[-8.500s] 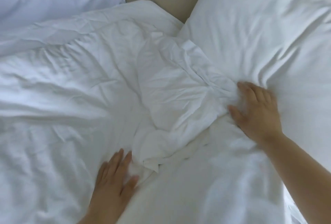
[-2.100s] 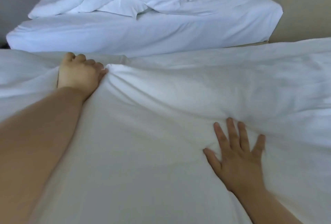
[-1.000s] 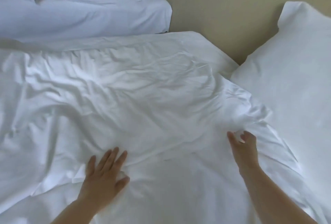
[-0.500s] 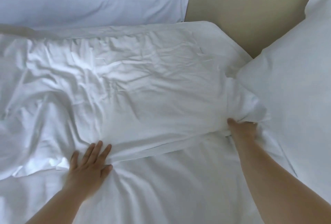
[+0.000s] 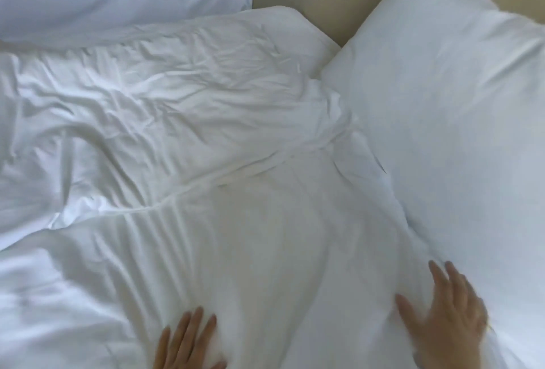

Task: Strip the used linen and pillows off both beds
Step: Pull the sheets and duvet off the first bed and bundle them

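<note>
Both hands press flat on the rumpled white sheet point(image 5: 206, 147): left hand point(image 5: 188, 342) at six o'clock, right hand point(image 5: 445, 318) at five, fingers point(image 5: 436, 280) straight, spread, holding nothing. Pillow point(image 5: 442, 118) at two o'clock.

Right hand point(image 5: 445, 318) is no longer pinched on the bunched cloth beside the pillow point(image 5: 442, 103); it is now laid flat, fingers spread, at the pillow's near corner. The bunch recorded 0.5 s ago has been released, and the top sheet point(image 5: 177, 109) now ends in a low ridge point(image 5: 236, 174) running diagonally toward the pillow. Left hand point(image 5: 188, 342) has been drawn back from that ridge to the lower frame edge, fingers flat. Fine parallel ripples are now seen in the lower sheet point(image 5: 265, 250) ahead of it.
</note>
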`<state>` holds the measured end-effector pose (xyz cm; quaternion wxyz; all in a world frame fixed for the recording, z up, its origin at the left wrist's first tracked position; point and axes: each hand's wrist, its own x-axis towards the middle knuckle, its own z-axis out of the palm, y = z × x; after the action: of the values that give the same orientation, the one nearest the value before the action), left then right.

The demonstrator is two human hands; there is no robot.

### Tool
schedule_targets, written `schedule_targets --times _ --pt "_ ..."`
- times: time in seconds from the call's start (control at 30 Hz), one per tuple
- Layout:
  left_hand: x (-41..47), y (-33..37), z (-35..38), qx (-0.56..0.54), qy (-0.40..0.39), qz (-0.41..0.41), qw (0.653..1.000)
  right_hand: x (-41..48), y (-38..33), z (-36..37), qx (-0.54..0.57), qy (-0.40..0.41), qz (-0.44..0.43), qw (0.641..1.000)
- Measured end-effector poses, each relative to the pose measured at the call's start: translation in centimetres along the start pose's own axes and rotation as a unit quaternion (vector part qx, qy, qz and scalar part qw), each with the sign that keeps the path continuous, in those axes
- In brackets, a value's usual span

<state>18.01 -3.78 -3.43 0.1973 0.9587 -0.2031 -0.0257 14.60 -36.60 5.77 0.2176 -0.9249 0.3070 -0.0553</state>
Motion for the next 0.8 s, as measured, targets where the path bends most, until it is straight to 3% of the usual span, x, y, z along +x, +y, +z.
schedule_targets --times 0.07,0.13,0.27,0.4,0.5,0.57,0.67,0.8 --pt "-3.4 1.8 -0.3 -0.027 -0.066 0.016 0.997 -1.9 1.0 -1.8 0.087 -0.091 0.159 0.979" --pt "-6.4 3.1 -1.0 -0.059 -0.14 0.031 0.988 -3.5 2.1 -3.0 0.11 -0.166 0.22 0.955" --pt "-10.3 4.1 -2.2 -0.031 -0.177 0.062 0.982 -4.9 3.9 -4.7 -0.045 -0.085 0.205 0.974" --pt "-13.3 6.1 -2.9 -0.036 -0.165 0.063 0.984 -5.5 5.1 -4.6 0.009 -0.169 0.255 0.952" --pt "-15.5 7.1 -1.7 -0.02 -0.144 0.034 0.989 -6.0 5.0 -4.6 -0.018 -0.21 0.247 0.946" --pt "-15.5 7.1 -1.2 0.01 -0.084 0.023 0.996 -6.3 4.6 -4.8 0.015 -0.189 0.23 0.955" --pt "-13.8 7.1 -3.0 -0.01 -0.078 -0.007 0.997 -6.6 4.9 -5.6 0.094 -0.116 0.219 0.964" --pt "-11.8 3.3 -8.8 -0.15 -0.069 -0.179 0.97 -6.5 2.8 -8.9 0.13 -0.007 0.154 0.979"
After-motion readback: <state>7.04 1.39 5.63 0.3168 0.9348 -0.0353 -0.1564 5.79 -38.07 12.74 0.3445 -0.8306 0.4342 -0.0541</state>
